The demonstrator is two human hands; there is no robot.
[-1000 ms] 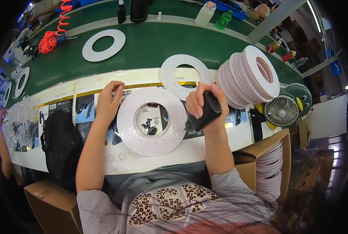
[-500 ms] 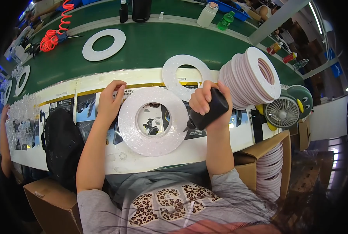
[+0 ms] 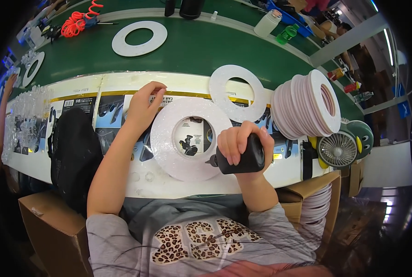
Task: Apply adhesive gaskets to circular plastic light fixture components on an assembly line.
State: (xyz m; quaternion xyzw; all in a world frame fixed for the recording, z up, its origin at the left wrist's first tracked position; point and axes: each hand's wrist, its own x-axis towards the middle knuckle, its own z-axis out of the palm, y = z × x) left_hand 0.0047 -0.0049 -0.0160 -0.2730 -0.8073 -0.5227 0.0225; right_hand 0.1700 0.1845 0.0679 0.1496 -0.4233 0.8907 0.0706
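White glossy ring (image 3: 163,143) lies flat before the person, near the front edge of a white work surface (image 3: 183,188), with printed packaging sheets (image 3: 111,111) partly beneath it and showing through its round hole. The right hand (image 3: 231,141) is wrapped round a squat black bottle (image 3: 248,159), held tilted so that its dark nozzle (image 3: 211,161) points left over the lower right part of the ring; whether the tip touches the ring cannot be told. The left hand (image 3: 146,104) is beyond the ring's upper left edge, fingers loosely bent and thumb set a little apart, with nothing visible in its grasp. A second white ring (image 3: 218,92) lies just beyond the first on its upper right side, and farther right a thick stack of rings (image 3: 298,108) leans on its side, next to a small green fan (image 3: 338,150) with yellow parts. Below the stack, an open cardboard box (image 3: 326,180) holds more pale rings (image 3: 314,205). To the left of the left forearm are a black bag-like item (image 3: 77,159) and a heap of clear pieces (image 3: 23,120). Across the green worktop (image 3: 192,55) lie another white ring (image 3: 118,44) and an orange-red coiled cord (image 3: 73,25); a pale jar (image 3: 267,24) and a green bottle (image 3: 287,34) stand along its far side.
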